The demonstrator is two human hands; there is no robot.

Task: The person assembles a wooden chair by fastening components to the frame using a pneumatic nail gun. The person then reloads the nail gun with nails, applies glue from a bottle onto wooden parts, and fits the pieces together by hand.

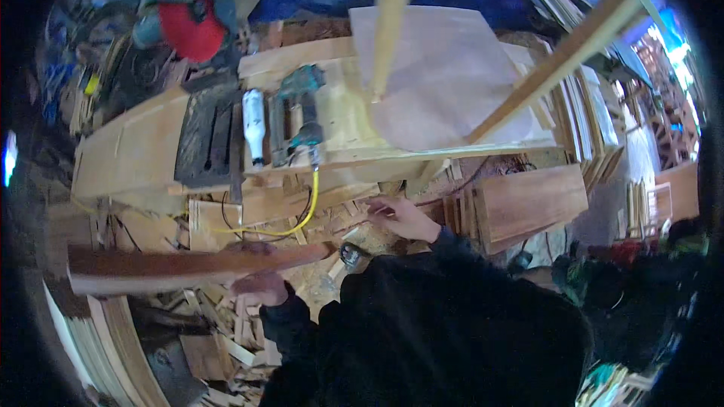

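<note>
In my left hand is a long reddish-brown wooden board. It lies across the lower left, in front of the workbench, and the hand is closed on it near its right part. My right hand is in the air between my body and the bench. Its fingers point left, loosely bent and somewhat blurred, with nothing visible in them. On the bench lie a teal-and-black nail gun with a yellow air hose and a white bottle.
A miter saw with a red blade guard stands at the back left. Two wooden posts rise in front of a thin sheet on the bench. Board stacks flank the right side. Offcuts cover the floor at lower left.
</note>
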